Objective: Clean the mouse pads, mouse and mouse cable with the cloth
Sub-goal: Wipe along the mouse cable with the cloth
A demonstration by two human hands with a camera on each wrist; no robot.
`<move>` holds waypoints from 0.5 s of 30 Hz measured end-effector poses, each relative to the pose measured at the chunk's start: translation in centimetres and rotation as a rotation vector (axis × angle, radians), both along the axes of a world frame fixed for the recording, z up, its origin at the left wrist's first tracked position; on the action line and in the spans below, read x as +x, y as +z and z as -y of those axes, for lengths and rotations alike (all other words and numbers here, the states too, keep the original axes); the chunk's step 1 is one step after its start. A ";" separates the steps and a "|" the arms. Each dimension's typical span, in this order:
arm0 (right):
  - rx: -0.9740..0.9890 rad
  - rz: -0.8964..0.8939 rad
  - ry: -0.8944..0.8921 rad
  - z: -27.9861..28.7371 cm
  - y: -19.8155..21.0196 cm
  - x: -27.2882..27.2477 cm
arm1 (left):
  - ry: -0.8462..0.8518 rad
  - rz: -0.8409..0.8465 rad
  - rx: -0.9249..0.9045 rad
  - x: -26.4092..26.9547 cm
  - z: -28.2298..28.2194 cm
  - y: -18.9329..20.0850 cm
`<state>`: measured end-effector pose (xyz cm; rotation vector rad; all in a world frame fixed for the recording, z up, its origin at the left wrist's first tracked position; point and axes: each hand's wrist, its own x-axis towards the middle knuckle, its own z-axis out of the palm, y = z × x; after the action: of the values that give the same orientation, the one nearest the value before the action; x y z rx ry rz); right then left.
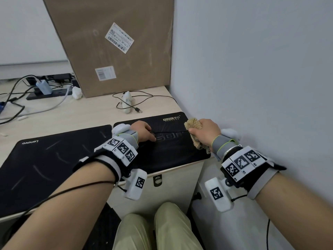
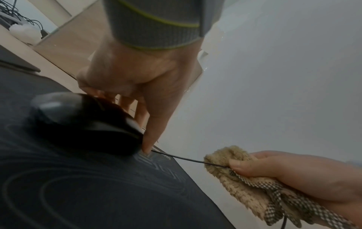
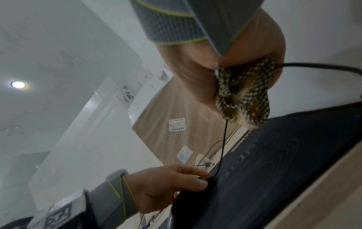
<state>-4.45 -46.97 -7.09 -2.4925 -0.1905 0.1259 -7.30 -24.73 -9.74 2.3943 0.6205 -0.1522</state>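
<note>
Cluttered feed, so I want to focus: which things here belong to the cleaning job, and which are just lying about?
Job: left hand holding the mouse; right hand pinching the cloth round the mouse cable; right mouse pad; left mouse pad.
Lying about: cardboard box; white device with loose cable; power strip; white crumpled wad.

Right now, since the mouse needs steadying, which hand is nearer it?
Left. The left hand holds the mouse; the right hand grips the cloth around the cable, apart.
</note>
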 end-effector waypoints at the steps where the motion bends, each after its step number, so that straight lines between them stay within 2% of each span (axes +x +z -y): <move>1: 0.001 0.008 -0.021 0.1 0.1 0.1 | 0.024 0.009 0.002 0.0 -0.3 -0.1; 10: 0.097 0.052 -0.085 0.3 0.9 0.2 | 0.346 0.054 -0.002 0.3 -1.7 -0.2; 15: 0.301 -0.016 -0.070 -0.2 0.8 -0.1 | 0.357 -0.002 0.009 0.2 -0.8 0.1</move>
<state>-4.52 -46.73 -6.28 -2.1949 -0.1066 0.0811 -7.07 -23.96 -9.63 2.2494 1.0364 0.0027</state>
